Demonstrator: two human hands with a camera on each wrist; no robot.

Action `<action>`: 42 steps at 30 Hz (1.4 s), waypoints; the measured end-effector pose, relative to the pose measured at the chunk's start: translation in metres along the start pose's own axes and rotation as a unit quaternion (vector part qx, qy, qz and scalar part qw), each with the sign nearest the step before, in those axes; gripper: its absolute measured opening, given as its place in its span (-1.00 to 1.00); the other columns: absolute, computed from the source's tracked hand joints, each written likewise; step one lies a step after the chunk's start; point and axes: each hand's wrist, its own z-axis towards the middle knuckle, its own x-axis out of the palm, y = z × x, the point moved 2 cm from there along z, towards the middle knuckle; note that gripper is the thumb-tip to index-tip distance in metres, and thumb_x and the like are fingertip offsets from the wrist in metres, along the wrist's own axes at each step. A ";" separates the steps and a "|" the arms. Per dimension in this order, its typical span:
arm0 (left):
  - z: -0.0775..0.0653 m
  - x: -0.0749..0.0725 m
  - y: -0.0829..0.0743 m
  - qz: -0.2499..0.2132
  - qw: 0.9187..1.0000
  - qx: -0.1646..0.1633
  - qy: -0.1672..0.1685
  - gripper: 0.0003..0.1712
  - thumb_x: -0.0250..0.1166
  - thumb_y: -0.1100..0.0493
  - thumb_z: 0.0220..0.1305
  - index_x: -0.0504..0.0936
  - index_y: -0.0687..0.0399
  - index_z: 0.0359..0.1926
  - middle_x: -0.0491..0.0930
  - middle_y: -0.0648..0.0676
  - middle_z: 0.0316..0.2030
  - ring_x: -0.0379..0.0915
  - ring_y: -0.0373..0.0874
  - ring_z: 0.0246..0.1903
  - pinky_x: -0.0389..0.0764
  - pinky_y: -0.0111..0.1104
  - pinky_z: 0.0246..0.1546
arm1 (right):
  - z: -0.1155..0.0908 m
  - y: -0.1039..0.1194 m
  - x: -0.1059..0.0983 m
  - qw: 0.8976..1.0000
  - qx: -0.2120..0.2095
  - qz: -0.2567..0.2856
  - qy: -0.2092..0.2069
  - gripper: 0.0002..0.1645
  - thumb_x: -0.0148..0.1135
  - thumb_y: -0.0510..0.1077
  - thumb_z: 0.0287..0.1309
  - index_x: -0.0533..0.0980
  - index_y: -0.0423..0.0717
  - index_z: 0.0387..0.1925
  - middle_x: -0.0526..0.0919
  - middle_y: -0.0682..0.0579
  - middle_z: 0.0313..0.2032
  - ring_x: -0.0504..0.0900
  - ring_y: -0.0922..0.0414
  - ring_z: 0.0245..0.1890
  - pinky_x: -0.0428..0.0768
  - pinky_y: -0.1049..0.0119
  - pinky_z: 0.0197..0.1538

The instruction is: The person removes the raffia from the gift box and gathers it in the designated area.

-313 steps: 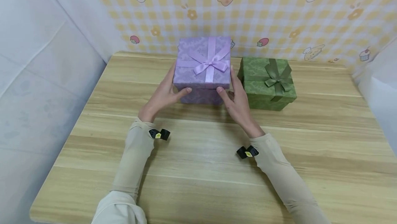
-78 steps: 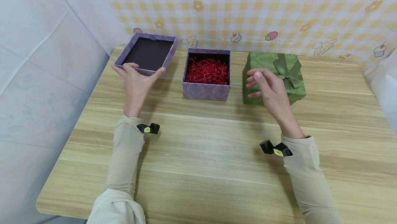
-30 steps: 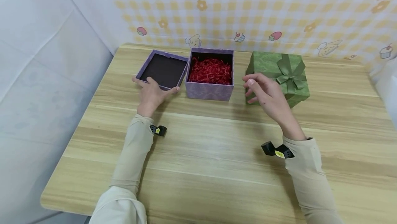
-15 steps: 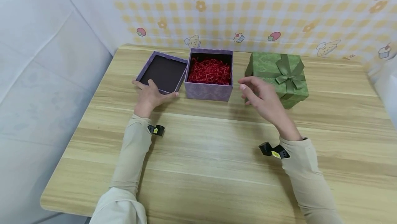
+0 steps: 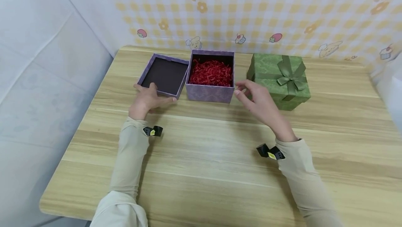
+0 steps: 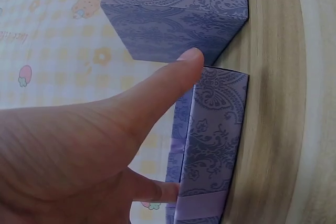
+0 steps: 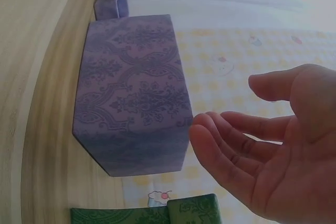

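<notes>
yellow-checked cloth [image 5: 176, 14] with cartoon prints hangs behind a wood-grain tabletop [image 5: 201, 174]. near its far edge sits a lidless purple box [image 5: 208, 94], upright, with red shredded paper [image 5: 211, 73] inside. just left of it the purple lid [image 5: 164, 75] lies inside-up; whether the two touch is hard to tell. a green box [image 5: 279, 77] with a bow stands to the right, well apart from the lid.

the relation that counts looks to be the purple box against the right hand [image 5: 255, 99]: it lies directly left of those fingertips, which are at its near right edge, touching or just beside it. from above the box is almost square, so no long axis stands out. this grip is loose, fingers lightly bent, thumb apart, holding nothing.

the left hand [image 5: 146, 101] is nearer the lid, spread along its near side, a finger touching the rim and the thumb straight by the near right corner; its grip is unclenched too.
</notes>
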 end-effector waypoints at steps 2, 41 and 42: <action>-0.001 0.000 0.000 -0.004 1.000 -0.003 0.003 0.22 0.26 -0.40 -0.03 -0.02 0.38 0.33 -0.62 0.68 0.19 0.49 0.07 -0.60 0.51 -0.31 -0.63 | 0.002 0.000 0.003 1.000 0.000 -0.014 -0.001 -0.55 -0.01 -0.05 0.35 0.40 -0.25 0.14 0.59 -0.10 -0.20 0.55 0.05 -0.35 0.46 0.17 -0.33; -0.047 -0.030 -0.021 0.048 0.996 0.066 -0.034 0.16 -0.13 -0.50 0.17 -0.08 0.39 0.39 -0.10 0.51 0.32 0.04 0.38 0.23 0.18 0.17 0.10 | 0.029 -0.024 0.049 0.991 0.117 0.060 0.032 -0.03 -0.18 0.16 0.38 -0.60 0.03 0.37 -0.47 -0.02 0.40 -0.21 -0.02 0.39 -0.08 0.06 0.34; -0.047 -0.030 -0.022 0.051 0.996 0.070 -0.033 0.15 -0.13 -0.49 0.18 -0.07 0.39 0.39 -0.08 0.51 0.32 0.04 0.37 0.23 0.18 0.16 0.11 | 0.030 -0.024 0.050 0.992 0.107 0.061 0.031 -0.04 -0.20 0.15 0.39 -0.59 0.00 0.38 -0.48 -0.02 0.40 -0.23 0.00 0.39 -0.11 0.08 0.35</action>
